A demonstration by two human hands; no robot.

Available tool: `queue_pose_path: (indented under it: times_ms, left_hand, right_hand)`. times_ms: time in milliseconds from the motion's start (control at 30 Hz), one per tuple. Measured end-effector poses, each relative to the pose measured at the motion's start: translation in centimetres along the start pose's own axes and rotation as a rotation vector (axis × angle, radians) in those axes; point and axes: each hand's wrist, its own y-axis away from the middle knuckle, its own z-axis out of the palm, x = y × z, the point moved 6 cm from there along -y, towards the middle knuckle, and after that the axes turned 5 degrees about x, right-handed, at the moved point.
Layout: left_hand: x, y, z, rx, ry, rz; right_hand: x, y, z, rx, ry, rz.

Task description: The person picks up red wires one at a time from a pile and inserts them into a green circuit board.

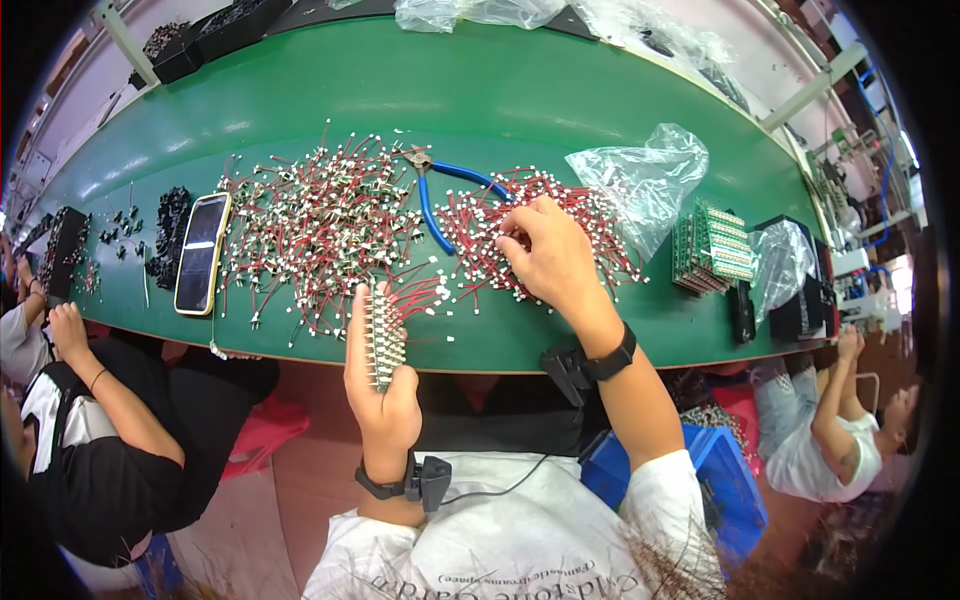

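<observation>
My left hand (380, 395) is closed around the edges of a narrow circuit board panel (385, 345) lined with rows of small pale metal parts. Several red wires with white plugs (422, 292) stick out from its far end. My right hand (550, 255) is over the right-hand pile of red wires with white plugs (480, 235), thumb and fingers curled together. Whatever is between those fingertips is hidden. Just beyond, blue-handled pliers (430, 200) lie with their handles spread, one reaching into this pile. A larger heap of small parts with red wires (320, 225) spreads to the left.
A phone (203, 250) and black parts (170, 240) lie left on the green table (430, 85). On the right are a clear plastic bag (645, 180) and stacked green circuit boards (712, 248). A blue crate (725, 470) stands below. People sit on both sides.
</observation>
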Motion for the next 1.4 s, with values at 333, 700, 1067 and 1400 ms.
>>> queue_pose_path:
  times_ms: [333, 700, 1067, 1400]
  left_hand:
    - [-0.9, 0.0, 1.1, 0.014, 0.383, -0.196]
    - [-2.1, 0.7, 3.7, -0.042, 0.414, -0.273]
    - [-0.5, 1.6, 6.0, -0.213, 0.232, -0.057]
    - [-0.7, 1.5, 5.9, -0.225, 0.266, -0.081]
  right_hand:
    - [-0.3, -0.6, -2.0, 0.086, -0.461, -0.019]
    - [-8.1, 5.6, -5.5, -0.065, -0.621, -0.122]
    - [-10.1, 6.7, -4.2, 0.051, -0.557, -0.202]
    - [-10.3, 6.7, -4.0, 0.047, -0.517, -0.208]
